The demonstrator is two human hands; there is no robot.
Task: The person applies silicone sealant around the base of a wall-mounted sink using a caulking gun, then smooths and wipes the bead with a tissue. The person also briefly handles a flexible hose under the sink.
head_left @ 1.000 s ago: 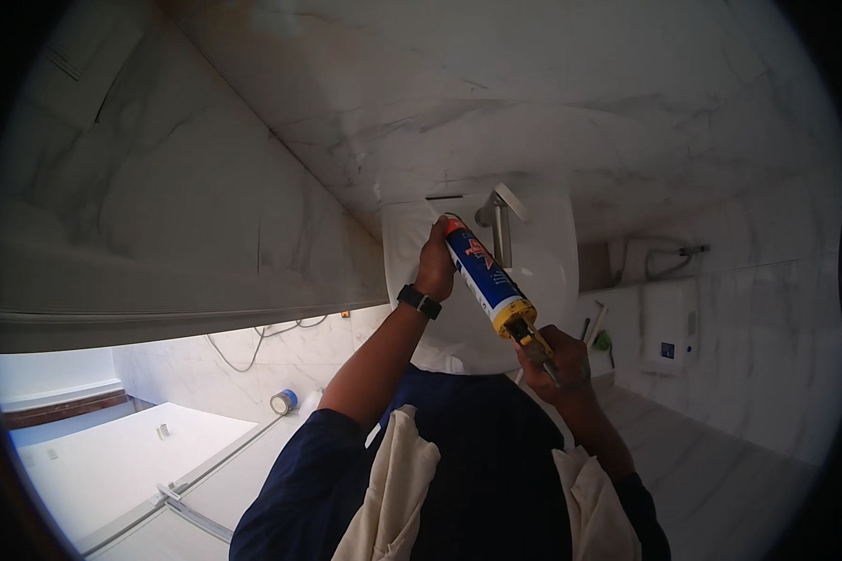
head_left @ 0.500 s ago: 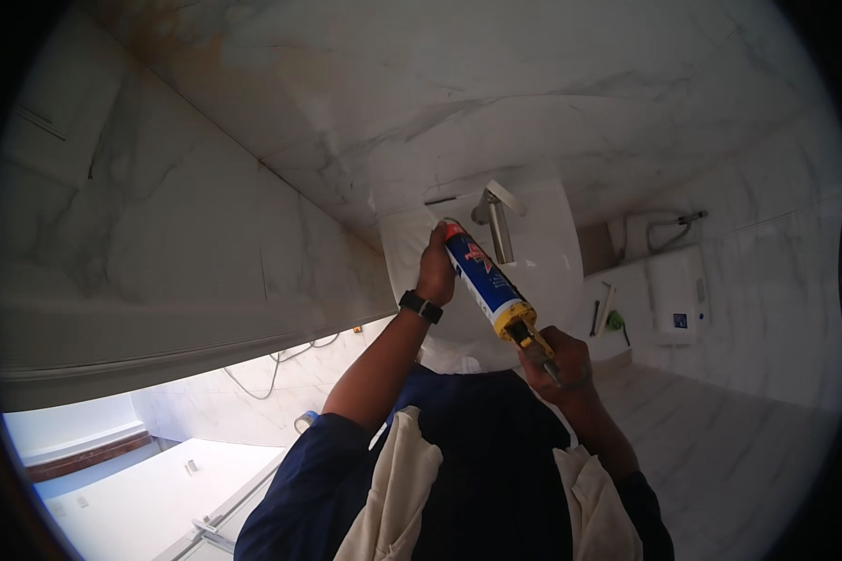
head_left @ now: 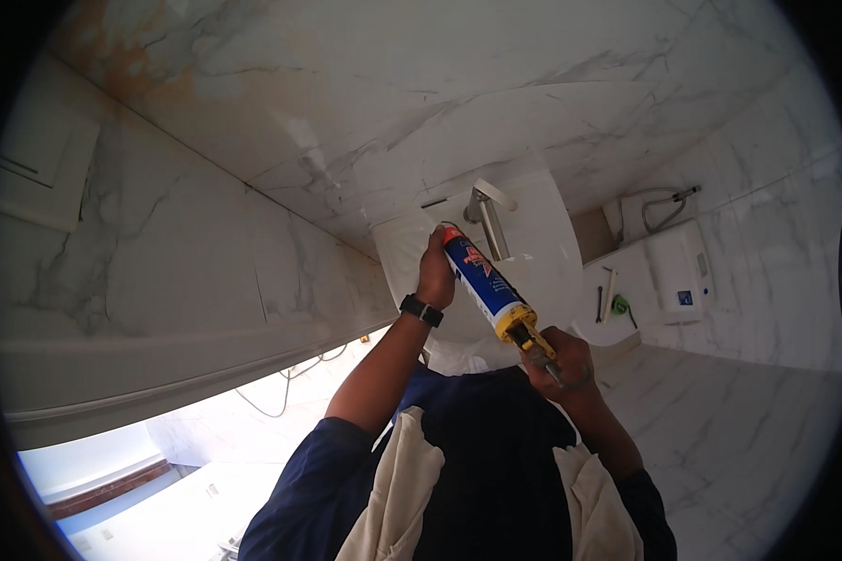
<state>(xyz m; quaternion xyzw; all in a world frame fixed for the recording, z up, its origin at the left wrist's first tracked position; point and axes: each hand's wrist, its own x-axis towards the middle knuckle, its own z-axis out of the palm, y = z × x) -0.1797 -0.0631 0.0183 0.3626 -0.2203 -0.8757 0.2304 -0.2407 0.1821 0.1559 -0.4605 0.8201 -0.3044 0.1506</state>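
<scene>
A caulking gun (head_left: 522, 329) with a yellow frame holds a blue, white and red sealant cartridge (head_left: 482, 273), slanting up and to the left over a white washbasin (head_left: 544, 271). My left hand (head_left: 436, 271), with a black watch on its wrist, is closed round the front end of the cartridge, whose tip is hidden. At the rear, my right hand (head_left: 561, 363) grips the gun's handle and trigger. Just past the cartridge stands a metal basin faucet (head_left: 492, 220), close to my left hand but apart from it.
Marble-patterned tile walls (head_left: 327, 122) close in ahead and at the left. Right of the basin, a white toilet top (head_left: 678, 271) carries small tools and a green tape measure (head_left: 619, 304). A grey hose (head_left: 660, 210) lies behind it. A bright opening (head_left: 159, 477) shows at the lower left.
The view has shifted slightly, so the walls and basin sit a little differently in the picture. Both hands keep the same hold on the caulking gun and cartridge.
</scene>
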